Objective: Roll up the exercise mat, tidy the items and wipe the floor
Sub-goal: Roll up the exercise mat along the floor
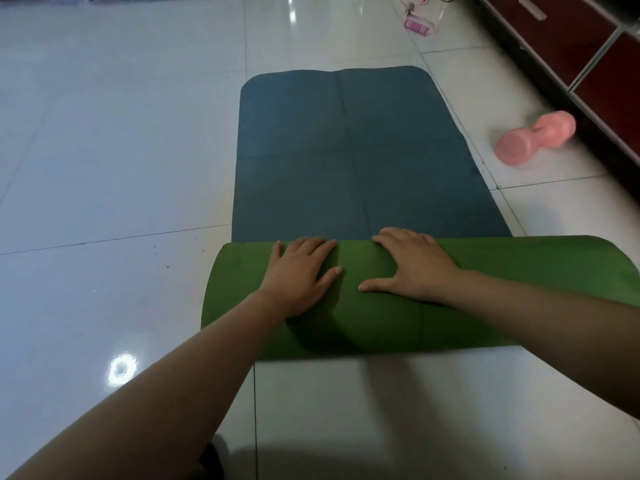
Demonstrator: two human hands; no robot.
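Two bare hands press flat on a part-rolled exercise mat on a tiled floor.

L hand [300, 271] and R hand [414, 263] lie side by side, palms down, fingers straight and slightly spread, on top of the green roll of the mat [367, 161]. Roll sits nearest the viewer; beyond it the rest lies flat, dark blue side up. Far R, well apart from mat, a pink dumbbell [535, 137] lies near a dark red cabinet [588, 46]. Top edge: pink gear [417, 26], blurred. Glossy floor [114, 150].
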